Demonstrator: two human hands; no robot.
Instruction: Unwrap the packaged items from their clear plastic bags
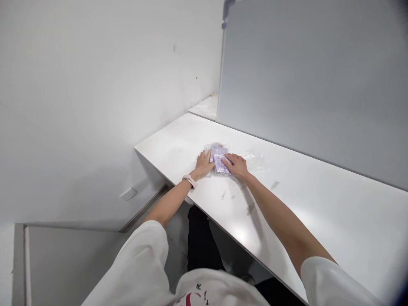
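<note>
A lilac packet in clear plastic wrapping (219, 160) lies on the white table (172, 146). My left hand (203, 164), with a pale pink watch band (190, 181) at the wrist, rests flat at the packet's left edge, its fingers stretched out. From the right side, my right hand (236, 165) lies over the packet's edge with the fingers extended on the plastic. Neither hand is wrapped round it. What is inside the packet I cannot make out.
Clear crumpled plastic (253, 158) lies just right of my right hand. A large grey-white board (312, 85) stands along the table's far edge. A white wall (95, 85) with a socket (128, 194) is on the left. The table's near edge runs diagonally past my body.
</note>
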